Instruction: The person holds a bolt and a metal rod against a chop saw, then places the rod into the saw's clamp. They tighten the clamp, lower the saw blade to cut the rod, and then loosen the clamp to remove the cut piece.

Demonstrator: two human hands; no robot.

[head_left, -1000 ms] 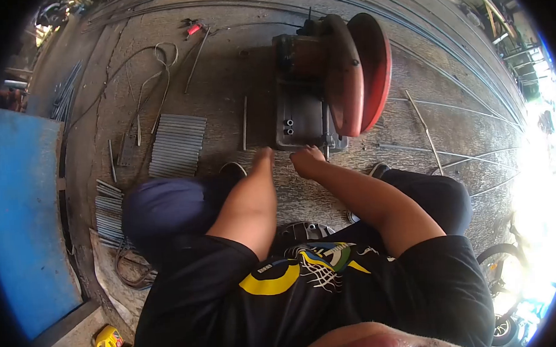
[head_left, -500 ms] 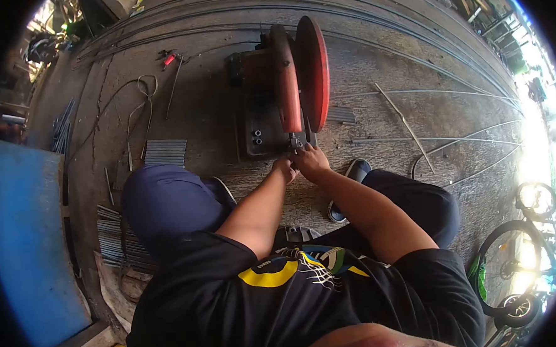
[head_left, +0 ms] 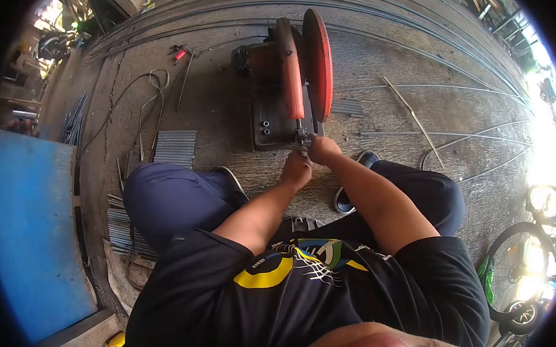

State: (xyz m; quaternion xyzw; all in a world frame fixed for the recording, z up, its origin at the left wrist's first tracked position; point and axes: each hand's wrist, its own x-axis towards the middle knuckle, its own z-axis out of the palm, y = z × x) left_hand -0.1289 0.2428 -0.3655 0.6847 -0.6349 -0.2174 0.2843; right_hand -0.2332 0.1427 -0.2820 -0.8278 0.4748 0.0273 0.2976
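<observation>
In front of me stands a red cut-off saw (head_left: 292, 78) with a dark base and a large red wheel guard (head_left: 319, 64). A metal vise (head_left: 301, 136) sits at the near end of its base. My left hand (head_left: 298, 169) is closed at the front of the vise, its fingers curled around what looks like the vise handle, mostly hidden. Close beside it, my right hand (head_left: 324, 150) is closed at the vise's right side, under the wheel guard. What its fingers hold is hidden.
Cut steel rods (head_left: 175, 147) lie in a row left of the saw, with more rods (head_left: 125, 225) by my left knee. Long thin bars (head_left: 409, 31) stretch across the floor behind. A blue panel (head_left: 32, 230) stands at left, a bicycle wheel (head_left: 521, 261) at right.
The view has shifted, so the saw appears slightly higher and farther right. My left hand has turned and come down a little from the vise; my right hand stays by it.
</observation>
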